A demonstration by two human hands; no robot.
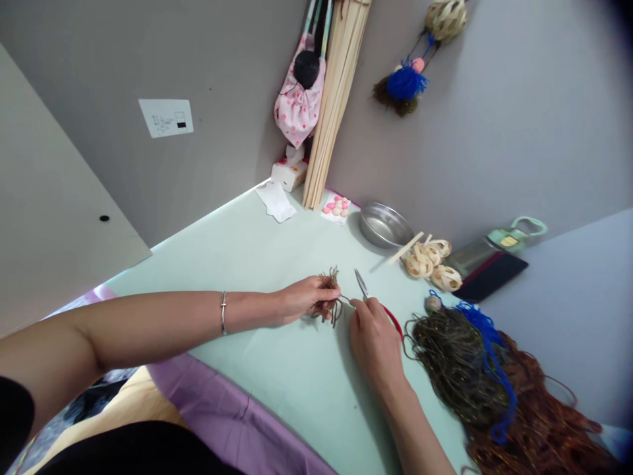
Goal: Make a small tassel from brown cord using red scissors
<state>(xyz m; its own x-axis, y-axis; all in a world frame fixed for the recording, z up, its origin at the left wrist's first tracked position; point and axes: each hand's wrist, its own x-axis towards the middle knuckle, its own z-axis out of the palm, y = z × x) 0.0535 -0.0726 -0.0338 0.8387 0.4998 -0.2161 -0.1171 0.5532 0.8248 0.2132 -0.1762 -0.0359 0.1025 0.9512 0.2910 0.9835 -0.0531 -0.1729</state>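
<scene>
Between the thumb and fingers of my left hand (306,298) is a small bundle of brown yarn (328,280), its cut ends sticking out above and below the grip. A single strand runs from the bundle to my right hand (373,336), whose thumb and forefinger are pinched on it. Both hands are over the pale green table. Scissors (362,284) with red handles lie just past my right hand, which hides part of them. To the right is a heap of dark olive yarn (450,356) with blue yarn (487,330) across it.
Reddish-brown yarn (534,409) lies at the lower right. Toward the wall are a metal bowl (386,224), coiled wooden strips (430,260), a bottle (475,251), a dark flat object (494,274), pink beads (337,206), a tissue pack (288,173) and upright wooden strips (336,105).
</scene>
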